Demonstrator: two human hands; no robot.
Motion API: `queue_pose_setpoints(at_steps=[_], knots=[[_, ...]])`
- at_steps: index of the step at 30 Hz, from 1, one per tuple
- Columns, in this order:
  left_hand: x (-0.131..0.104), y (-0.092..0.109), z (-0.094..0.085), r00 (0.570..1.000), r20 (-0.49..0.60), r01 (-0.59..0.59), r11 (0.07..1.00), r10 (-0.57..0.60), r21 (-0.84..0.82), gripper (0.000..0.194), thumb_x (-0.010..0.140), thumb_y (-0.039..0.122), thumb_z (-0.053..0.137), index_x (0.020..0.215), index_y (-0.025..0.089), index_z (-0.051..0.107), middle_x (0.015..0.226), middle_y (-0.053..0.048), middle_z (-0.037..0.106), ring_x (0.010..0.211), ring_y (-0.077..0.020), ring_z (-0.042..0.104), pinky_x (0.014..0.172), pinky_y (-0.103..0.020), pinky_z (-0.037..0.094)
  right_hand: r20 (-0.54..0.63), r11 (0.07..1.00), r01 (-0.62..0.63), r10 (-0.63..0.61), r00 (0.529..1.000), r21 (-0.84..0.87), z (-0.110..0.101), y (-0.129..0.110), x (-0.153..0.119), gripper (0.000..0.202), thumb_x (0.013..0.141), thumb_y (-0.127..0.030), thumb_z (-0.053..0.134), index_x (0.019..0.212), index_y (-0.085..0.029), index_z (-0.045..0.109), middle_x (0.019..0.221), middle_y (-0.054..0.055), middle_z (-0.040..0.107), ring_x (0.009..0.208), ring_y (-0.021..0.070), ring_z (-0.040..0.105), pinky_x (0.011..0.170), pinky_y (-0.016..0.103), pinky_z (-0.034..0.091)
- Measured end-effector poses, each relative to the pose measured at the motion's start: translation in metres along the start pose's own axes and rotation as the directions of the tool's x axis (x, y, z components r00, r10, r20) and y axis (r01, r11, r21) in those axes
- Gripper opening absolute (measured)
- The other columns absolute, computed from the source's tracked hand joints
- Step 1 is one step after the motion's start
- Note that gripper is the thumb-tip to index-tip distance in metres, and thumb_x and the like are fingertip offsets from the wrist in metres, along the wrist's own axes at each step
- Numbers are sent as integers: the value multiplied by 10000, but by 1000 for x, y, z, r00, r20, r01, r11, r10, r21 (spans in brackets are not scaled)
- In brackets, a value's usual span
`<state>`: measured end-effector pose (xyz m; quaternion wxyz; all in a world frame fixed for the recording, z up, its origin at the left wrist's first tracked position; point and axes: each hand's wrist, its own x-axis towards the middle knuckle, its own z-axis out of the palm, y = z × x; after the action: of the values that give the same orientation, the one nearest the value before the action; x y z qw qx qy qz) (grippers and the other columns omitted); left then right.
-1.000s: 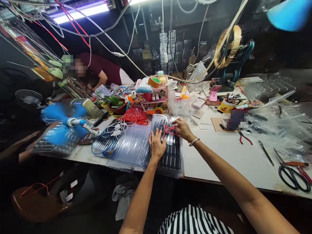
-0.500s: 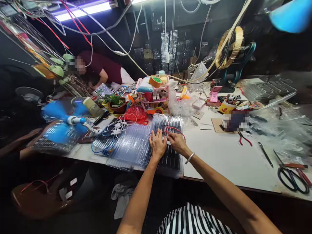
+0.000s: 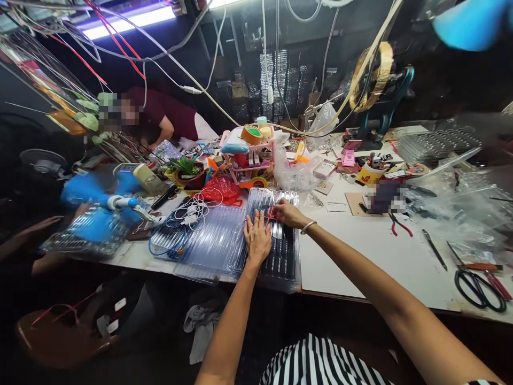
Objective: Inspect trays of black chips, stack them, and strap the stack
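Note:
Flat on a stack of clear plastic trays with dark rows inside [image 3: 284, 262] rests my left hand [image 3: 257, 239], its fingers stretched out. My right hand [image 3: 289, 213], with a bracelet at the wrist, is closed in a pinch just to the right and slightly higher. A thin red cord [image 3: 271, 212] crosses the top of the stack and runs into the fingers of my right hand. Left of the stack, touching it, lie more clear plastic trays [image 3: 212, 235].
A blue-bladed fan [image 3: 120, 202] stands left, near a co-worker's arm [image 3: 40, 230]. White and blue cables [image 3: 190, 216] lie on the trays. Pliers [image 3: 398, 224], a pen-like tool [image 3: 434, 248] and black-handled scissors [image 3: 479, 289] are on the right. Another person [image 3: 168, 112] leans over the far side.
My right hand has moved up and slightly away from my left hand; the red cord's loose loop on the right no longer shows. My left hand stays pressed on the stack.

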<state>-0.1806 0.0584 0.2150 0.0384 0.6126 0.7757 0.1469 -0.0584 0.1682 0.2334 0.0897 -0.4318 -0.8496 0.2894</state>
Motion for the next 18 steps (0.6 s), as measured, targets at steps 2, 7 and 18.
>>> queue_pose_setpoints(at_steps=[2, 7, 18], knots=[[0, 0, 0, 1000, 3, 1, 1000, -1, -2, 520, 942, 352, 317, 1435, 185, 307, 1508, -49, 264, 1402, -289, 151, 1099, -439, 211, 55, 1000, 2, -1, 998, -26, -3, -3, 1, 199, 880, -300, 581, 996, -139, 595, 1064, 62, 587, 905, 177, 579, 785, 372, 501], [-1, 0, 0, 1000, 9, 6, 1000, -6, -9, 517, 939, 363, 327, 1425, 185, 331, 1504, -45, 279, 1403, -289, 149, 1103, -431, 203, 118, 993, -66, 78, 990, -102, -25, -3, -8, 203, 888, -335, 568, 923, -139, 609, 914, 32, 618, 803, 153, 595, 739, 344, 508], [-1, -1, 2, 1000, 7, 1, 1000, -1, -14, 559, 926, 406, 347, 1428, 160, 323, 1507, -59, 270, 1404, -292, 139, 1107, -428, 195, -180, 983, -150, 129, 975, -106, -72, -15, -31, 296, 932, -329, 481, 743, -134, 599, 665, -2, 562, 629, 125, 537, 651, 294, 454]])
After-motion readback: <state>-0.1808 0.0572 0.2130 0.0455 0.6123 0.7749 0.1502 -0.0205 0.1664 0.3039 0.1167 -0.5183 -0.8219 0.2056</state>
